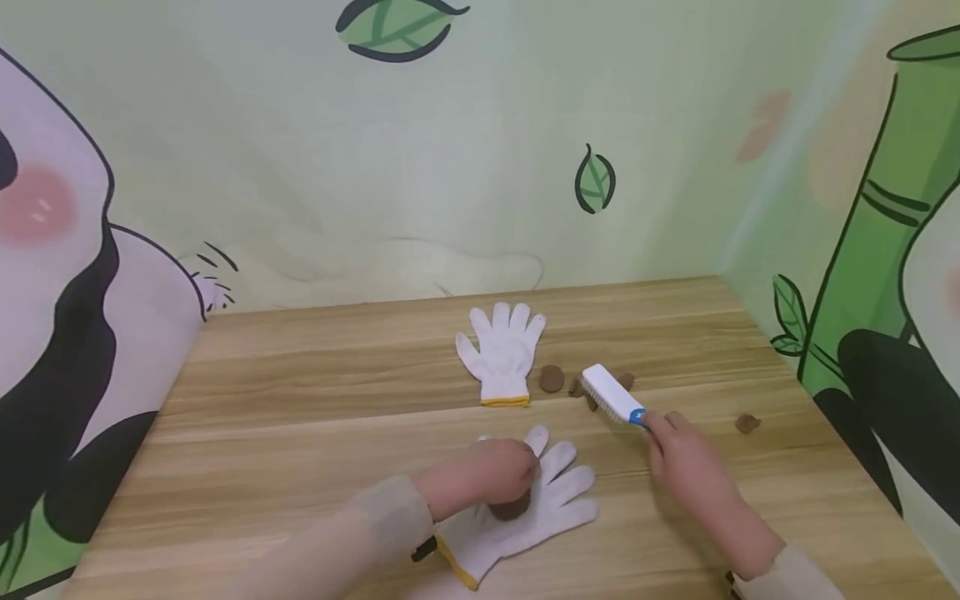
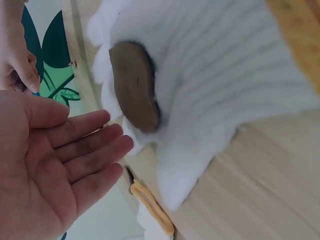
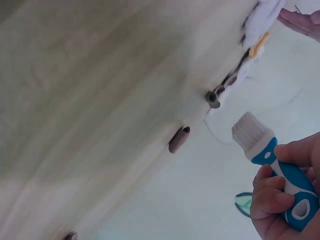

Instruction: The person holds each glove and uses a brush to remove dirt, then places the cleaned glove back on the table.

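Note:
A white knit glove (image 1: 558, 500) with a yellow cuff lies on the near part of the table. On it sits a flat, rounded brown lump (image 2: 134, 86) that looks like clay. My left hand (image 1: 480, 473) is over this glove, beside the lump; the left wrist view shows its fingers loosely bent and nothing in the palm. In my right hand (image 1: 693, 467) I grip a white and blue brush (image 3: 295, 180) by its handle. Its bristles (image 3: 250, 131) are off the table in the right wrist view. Part of the lump is hidden behind my left hand in the head view.
Farther back lies a second white glove (image 1: 506, 354), fingers toward the wall. A brown disc (image 1: 552, 379) and several smaller brown pieces (image 1: 576, 387) lie near the brush. One small brown piece (image 1: 747, 423) sits alone to the right. Painted walls (image 1: 480, 167) enclose the wooden table (image 1: 300, 417).

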The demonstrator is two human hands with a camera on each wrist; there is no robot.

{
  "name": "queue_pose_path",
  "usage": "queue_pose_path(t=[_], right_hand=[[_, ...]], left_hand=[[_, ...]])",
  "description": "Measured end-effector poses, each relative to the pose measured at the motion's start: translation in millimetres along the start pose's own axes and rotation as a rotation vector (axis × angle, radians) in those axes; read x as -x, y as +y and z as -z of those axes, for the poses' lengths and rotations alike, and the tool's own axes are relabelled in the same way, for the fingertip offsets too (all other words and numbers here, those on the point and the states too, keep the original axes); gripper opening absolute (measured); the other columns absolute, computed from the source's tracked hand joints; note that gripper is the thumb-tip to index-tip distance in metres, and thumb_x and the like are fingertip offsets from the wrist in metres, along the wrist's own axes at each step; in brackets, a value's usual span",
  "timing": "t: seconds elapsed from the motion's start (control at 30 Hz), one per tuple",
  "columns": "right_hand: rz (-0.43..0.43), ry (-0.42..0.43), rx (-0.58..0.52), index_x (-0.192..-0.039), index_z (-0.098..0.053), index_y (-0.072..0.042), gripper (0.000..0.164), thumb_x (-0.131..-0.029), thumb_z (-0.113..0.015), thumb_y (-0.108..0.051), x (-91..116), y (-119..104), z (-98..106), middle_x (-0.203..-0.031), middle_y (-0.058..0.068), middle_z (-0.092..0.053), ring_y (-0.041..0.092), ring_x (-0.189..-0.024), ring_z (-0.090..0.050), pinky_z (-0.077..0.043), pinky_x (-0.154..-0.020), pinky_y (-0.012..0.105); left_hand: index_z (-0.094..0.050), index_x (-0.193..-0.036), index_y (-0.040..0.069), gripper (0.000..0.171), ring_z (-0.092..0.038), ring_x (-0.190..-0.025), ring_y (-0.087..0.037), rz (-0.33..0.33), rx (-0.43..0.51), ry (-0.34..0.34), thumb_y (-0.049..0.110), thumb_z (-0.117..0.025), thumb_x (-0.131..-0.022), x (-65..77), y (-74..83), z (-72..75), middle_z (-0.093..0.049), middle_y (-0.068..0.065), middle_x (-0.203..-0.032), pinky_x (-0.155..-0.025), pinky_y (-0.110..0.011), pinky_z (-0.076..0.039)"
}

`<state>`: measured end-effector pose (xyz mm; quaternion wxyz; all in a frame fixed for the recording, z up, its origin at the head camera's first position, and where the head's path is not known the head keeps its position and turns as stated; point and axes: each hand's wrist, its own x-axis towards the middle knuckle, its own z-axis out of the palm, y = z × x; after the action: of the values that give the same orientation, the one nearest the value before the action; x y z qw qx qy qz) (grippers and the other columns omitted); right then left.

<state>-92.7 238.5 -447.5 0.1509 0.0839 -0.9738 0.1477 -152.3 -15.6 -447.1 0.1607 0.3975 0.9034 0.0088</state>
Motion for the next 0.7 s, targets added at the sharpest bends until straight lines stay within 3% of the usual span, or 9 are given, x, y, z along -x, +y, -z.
queue_pose_path(t=[0.13,0.3,0.4,0.53,0.6,0.7], right_hand=[[-0.016,0.019,0.009,-0.106,-0.065,0.002,0.014,-0.092,-0.068,0.0,-3,5,1,-0.081,0.014,-0.063,0.016,-0.06,-0.05,-0.044,-0.048,0.029],[-0.002,0.059,0.024,-0.102,-0.065,0.0,0.012,-0.091,-0.069,0.0,-4,6,1,-0.08,0.015,-0.064,0.017,-0.057,-0.051,-0.044,-0.045,0.031],[0.0,0.072,0.027,-0.1,-0.065,0.0,0.011,-0.09,-0.07,-0.001,-4,5,1,-0.079,0.015,-0.064,0.017,-0.057,-0.051,-0.044,-0.044,0.031],[-0.006,0.064,0.016,-0.102,-0.066,0.0,0.012,-0.091,-0.069,-0.001,-3,5,0,-0.079,0.015,-0.064,0.017,-0.058,-0.051,-0.045,-0.046,0.031],[-0.009,0.061,0.007,-0.104,-0.066,0.001,0.013,-0.091,-0.069,0.0,-3,7,0,-0.081,0.015,-0.065,0.018,-0.059,-0.054,-0.047,-0.047,0.033],[-0.012,0.061,-0.009,-0.105,-0.067,0.002,0.014,-0.091,-0.069,0.001,-2,10,1,-0.081,0.016,-0.065,0.018,-0.06,-0.054,-0.046,-0.047,0.033]], left_hand=[[-0.074,-0.106,0.011,0.022,-0.066,-0.081,-0.012,-0.049,0.005,0.09,0.016,-0.053,-0.102,7.0,-5.3,2.1,-0.074,-0.002,-0.105,-0.069,-0.025,-0.057],[-0.073,-0.121,0.009,0.027,-0.073,-0.104,-0.017,-0.057,-0.004,0.102,0.015,-0.053,-0.103,18.0,-7.7,8.2,-0.074,-0.004,-0.122,-0.081,-0.027,-0.061],[-0.073,-0.123,0.01,0.028,-0.073,-0.108,-0.018,-0.089,-0.017,0.125,0.015,-0.055,-0.103,23.8,-9.1,7.2,-0.073,-0.004,-0.124,-0.083,-0.028,-0.061],[-0.075,-0.118,0.008,0.025,-0.073,-0.109,-0.019,-0.2,-0.051,0.221,0.013,-0.058,-0.101,32.3,-14.6,3.3,-0.074,-0.005,-0.122,-0.088,-0.029,-0.061],[-0.075,-0.116,0.009,0.022,-0.073,-0.106,-0.018,-0.246,-0.096,0.267,0.013,-0.06,-0.1,40.2,-16.5,1.7,-0.075,-0.004,-0.119,-0.088,-0.027,-0.06],[-0.075,-0.114,0.012,0.021,-0.072,-0.104,-0.013,-0.279,-0.149,0.275,0.015,-0.062,-0.099,57.7,-16.7,-3.0,-0.075,-0.001,-0.116,-0.088,-0.024,-0.059]])
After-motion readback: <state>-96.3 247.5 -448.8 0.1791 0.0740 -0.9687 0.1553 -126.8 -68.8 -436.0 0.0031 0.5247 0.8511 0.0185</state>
